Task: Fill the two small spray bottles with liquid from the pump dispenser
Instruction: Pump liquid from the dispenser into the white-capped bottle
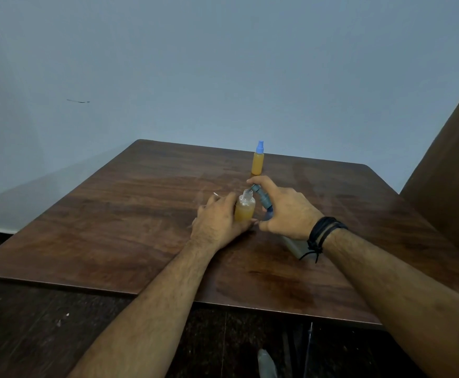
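Brown table (pixel 141 214), mid-surface: uncapped spray bottle (pixel 244 210) is gripped by left hand (pixel 217 225); pump dispenser (pixel 262 199) is clasped by right hand (pixel 285 214), nozzle at bottle mouth. Capped bottle (pixel 258 159) stands beyond, near far edge.

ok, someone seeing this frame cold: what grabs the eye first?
Mid-table, the two hands: the left hand grips an uncapped small bottle of amber liquid, while the right hand holds the pump dispenser, tilted with its nozzle at the bottle's open neck. Behind them, near the far edge of the dark wooden table, a second small bottle stands upright, filled with the same amber liquid and wearing its blue spray cap.
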